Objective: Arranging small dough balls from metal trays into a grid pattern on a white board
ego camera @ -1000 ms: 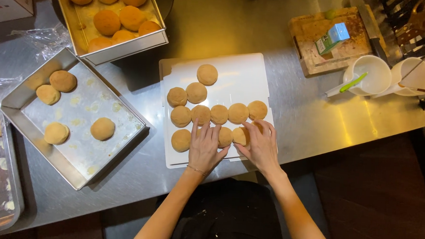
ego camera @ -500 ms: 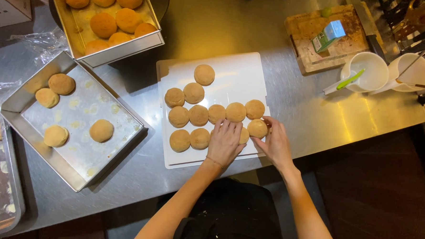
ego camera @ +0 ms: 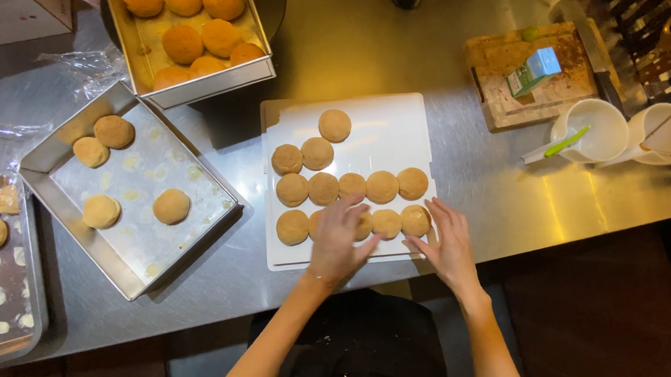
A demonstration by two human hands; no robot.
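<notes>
Both hands have shifted since half a second ago: the left hand (ego camera: 338,241), which lay over the front row of buns, is now drawn a little toward the near edge of the white board (ego camera: 383,130), and the right hand (ego camera: 447,246) has let its fingers spread beside the last bun. Left hand open, fingers loosely fanned, blurred, resting over the front-row dough rounds (ego camera: 387,223) and holding nothing; right hand open too, flat, touching the board's near right corner, just beside the end round. Judging from this, tidy spacing wants light fingertip nudges, not presses, so the soft rounds keep their shape. Forearms come up from the near worktop (ego camera: 501,196) edge, angled inward. Farther left sits a steel tray (ego camera: 70,222) with four rounds; at the far edge, a pan of browner buns (ego camera: 183,42), a wooden board (ego camera: 499,67), white cups (ego camera: 591,132)
</notes>
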